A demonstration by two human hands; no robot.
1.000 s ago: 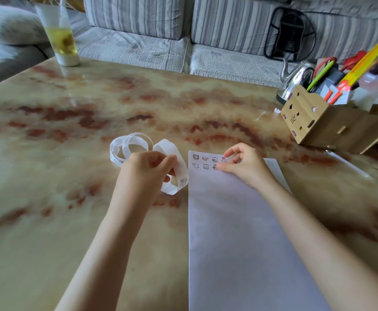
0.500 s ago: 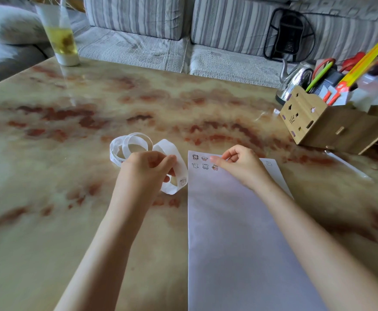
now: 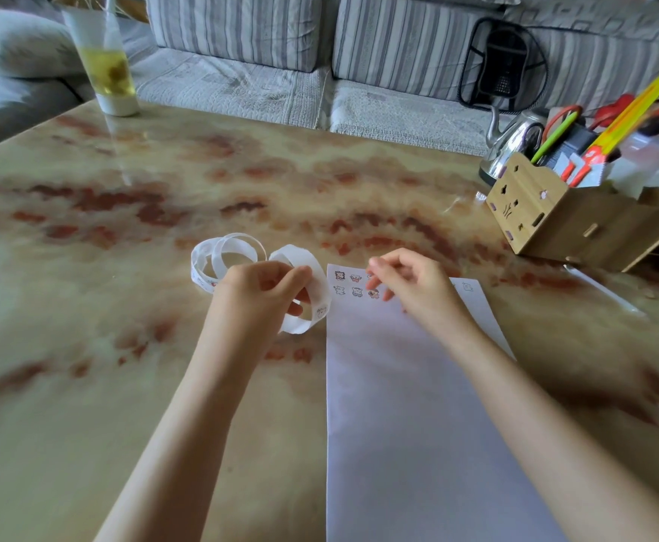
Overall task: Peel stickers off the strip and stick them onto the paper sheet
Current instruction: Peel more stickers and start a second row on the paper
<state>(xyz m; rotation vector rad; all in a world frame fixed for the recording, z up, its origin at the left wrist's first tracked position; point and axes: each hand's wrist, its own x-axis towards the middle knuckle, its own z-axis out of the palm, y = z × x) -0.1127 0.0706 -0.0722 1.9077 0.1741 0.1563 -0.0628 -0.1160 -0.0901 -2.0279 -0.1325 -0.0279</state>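
Strip (image 3: 316,272) coiled, left hand (image 3: 257,295) grips it; paper sheet (image 3: 417,424) long axis near-far.

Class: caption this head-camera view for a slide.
Left hand grips the curled sticker strip; right hand is over stickers on the paper sheet.

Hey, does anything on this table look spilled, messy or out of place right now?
Nothing is spilled or damaged. Only the strip looks untidy, curling in loose loops left of the sheet, where the left hand holds it.
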